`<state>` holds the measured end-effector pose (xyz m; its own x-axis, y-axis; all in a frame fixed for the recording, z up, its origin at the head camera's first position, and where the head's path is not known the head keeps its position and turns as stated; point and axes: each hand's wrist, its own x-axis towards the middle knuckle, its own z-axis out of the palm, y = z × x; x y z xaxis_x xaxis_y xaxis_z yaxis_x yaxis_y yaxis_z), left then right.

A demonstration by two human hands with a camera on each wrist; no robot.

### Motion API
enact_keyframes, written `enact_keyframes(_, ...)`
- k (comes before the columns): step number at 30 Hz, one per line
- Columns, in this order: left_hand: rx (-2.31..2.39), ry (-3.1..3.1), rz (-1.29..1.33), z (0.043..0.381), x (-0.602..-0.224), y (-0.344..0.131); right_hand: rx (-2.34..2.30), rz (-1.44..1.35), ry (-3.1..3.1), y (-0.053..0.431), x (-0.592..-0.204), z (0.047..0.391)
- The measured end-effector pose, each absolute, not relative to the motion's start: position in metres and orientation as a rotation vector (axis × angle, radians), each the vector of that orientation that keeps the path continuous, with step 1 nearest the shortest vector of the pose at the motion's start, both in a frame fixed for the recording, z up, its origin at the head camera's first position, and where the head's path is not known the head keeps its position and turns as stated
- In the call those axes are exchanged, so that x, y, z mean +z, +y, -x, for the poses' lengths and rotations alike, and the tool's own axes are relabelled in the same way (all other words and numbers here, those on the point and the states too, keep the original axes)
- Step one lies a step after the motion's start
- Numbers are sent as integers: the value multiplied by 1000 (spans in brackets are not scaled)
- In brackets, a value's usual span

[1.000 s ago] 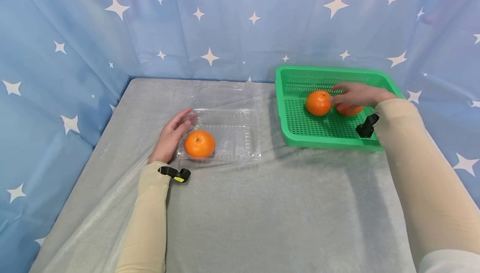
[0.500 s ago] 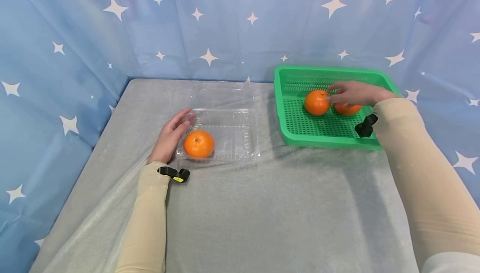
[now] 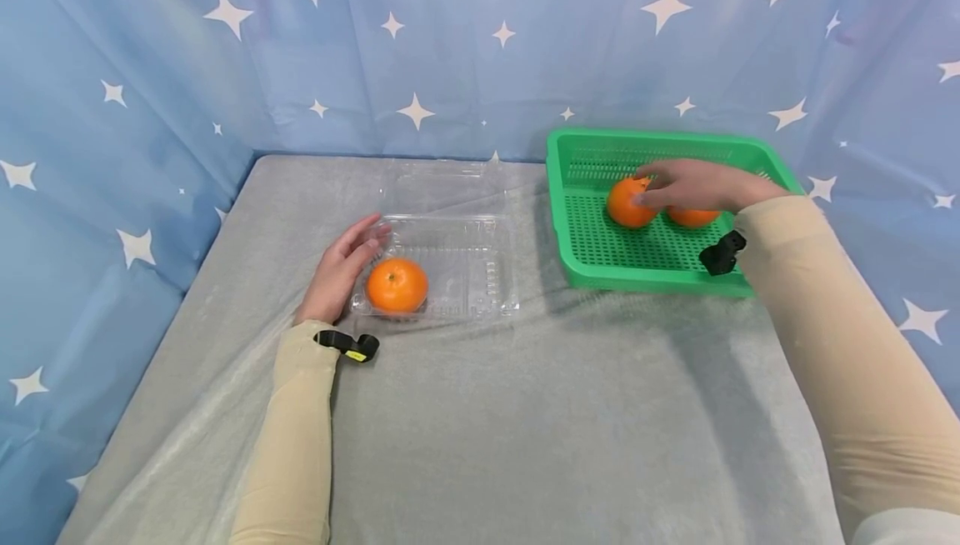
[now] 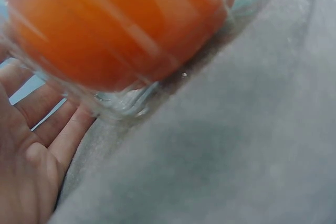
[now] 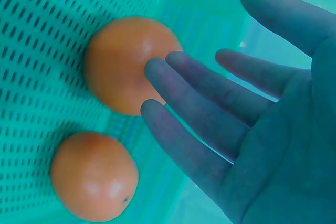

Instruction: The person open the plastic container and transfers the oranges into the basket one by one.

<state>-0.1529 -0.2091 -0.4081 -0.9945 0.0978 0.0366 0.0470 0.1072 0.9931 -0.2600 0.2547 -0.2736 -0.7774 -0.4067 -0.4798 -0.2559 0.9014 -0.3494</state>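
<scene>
A clear plastic clamshell box [image 3: 442, 266] lies on the table with its lid [image 3: 448, 182] folded back. One orange [image 3: 397, 285] sits in its near left corner. My left hand [image 3: 337, 268] rests against the left side of the box; in the left wrist view its fingers [image 4: 47, 100] look straight beside the clear wall. Two more oranges lie in a green basket [image 3: 660, 282]. Over them hovers my right hand [image 3: 693, 184], fingers spread and extended in the right wrist view. Its fingertips overlap the left orange [image 3: 628, 205]; contact is unclear. The hand partly hides the other orange [image 3: 692, 217].
A grey cloth [image 3: 525, 428] covers the table. Behind and at the sides hangs a blue curtain [image 3: 465, 70] with white stars. The basket's raised rim surrounds the two oranges. A bare strip of cloth lies between box and basket.
My right hand has moved left inside the basket, from above the right orange to above the left one. My left hand, the box and its orange have stayed in place.
</scene>
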Motion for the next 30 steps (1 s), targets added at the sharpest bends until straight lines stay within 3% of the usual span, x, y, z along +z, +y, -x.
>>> enact_keyframes(16,2072,2301,-145,154,-406,-209,-390,606,2562,216,-267,247)
enact_keyframes(30,2050,2322,-126,152,-406,-207,-454,879,2728,184,-271,228)
